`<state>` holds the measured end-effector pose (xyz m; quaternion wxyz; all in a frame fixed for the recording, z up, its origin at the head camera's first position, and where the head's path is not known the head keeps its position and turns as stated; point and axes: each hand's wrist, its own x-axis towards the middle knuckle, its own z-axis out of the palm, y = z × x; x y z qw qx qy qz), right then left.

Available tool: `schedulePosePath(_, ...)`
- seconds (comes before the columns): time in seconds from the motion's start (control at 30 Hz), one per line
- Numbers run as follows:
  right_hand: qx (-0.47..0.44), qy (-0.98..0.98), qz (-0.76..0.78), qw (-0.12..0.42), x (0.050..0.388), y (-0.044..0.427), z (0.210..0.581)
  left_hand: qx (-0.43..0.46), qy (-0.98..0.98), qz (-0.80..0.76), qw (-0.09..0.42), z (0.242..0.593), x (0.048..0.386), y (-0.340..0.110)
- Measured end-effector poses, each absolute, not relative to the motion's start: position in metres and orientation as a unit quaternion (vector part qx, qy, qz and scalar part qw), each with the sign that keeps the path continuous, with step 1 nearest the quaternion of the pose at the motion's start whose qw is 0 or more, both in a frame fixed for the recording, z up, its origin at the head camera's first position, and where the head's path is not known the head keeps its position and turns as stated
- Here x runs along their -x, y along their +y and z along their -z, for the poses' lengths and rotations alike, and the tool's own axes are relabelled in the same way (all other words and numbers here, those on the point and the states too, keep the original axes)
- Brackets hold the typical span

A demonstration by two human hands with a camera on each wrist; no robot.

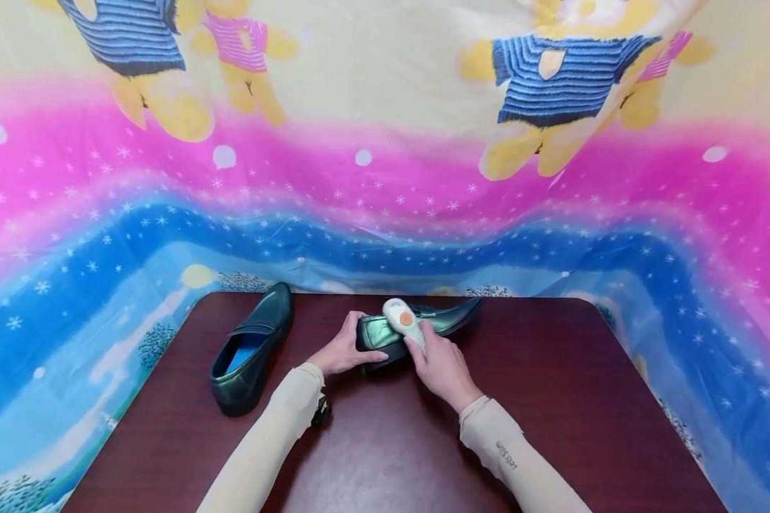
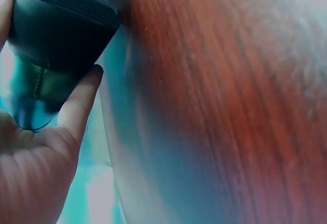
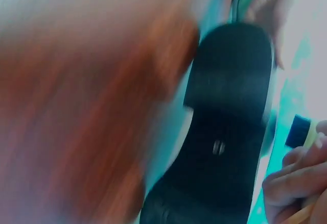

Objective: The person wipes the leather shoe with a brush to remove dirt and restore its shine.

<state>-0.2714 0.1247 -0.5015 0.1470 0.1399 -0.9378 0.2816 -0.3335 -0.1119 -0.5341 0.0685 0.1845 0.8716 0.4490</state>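
Observation:
A dark green leather loafer [image 1: 445,318] is tipped on its side, with its toe to the right. My left hand [image 1: 343,348] grips it round the heel; in the left wrist view the thumb presses beside the black heel [image 2: 64,25]. In my right hand [image 1: 445,367] is a small pale shoe brush [image 1: 398,313] with an orange spot on its back. It lies over the loafer's side in the head view. From the right wrist, the black sole [image 3: 225,132] faces the camera, and the brush's dark bristles [image 3: 299,131] show beside it.
A second dark green loafer [image 1: 250,356] with a blue insole stands upright to the left. The reddish-brown table [image 1: 539,399] is glossy. Behind it hangs a printed cloth [image 1: 372,199] with bears and snowflakes, which also runs along both sides.

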Motion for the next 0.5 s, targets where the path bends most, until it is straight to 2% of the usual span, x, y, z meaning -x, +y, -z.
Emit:
schedulePosePath(0.2,-0.207,-0.936,-0.263,0.107,0.264,0.104,0.506,-0.204,0.858,-0.466,0.069,0.538,0.338,-0.111)
schedulePosePath(0.33,-0.198,-0.943,-0.236,0.127,0.266,0.104,0.510,-0.204,0.857,-0.466,0.080,0.537,0.339,-0.110)
schedulePosePath(0.5,-0.147,-0.953,-0.213,0.155,0.272,0.127,0.512,-0.177,0.867,-0.459,0.080,0.534,0.338,-0.114)
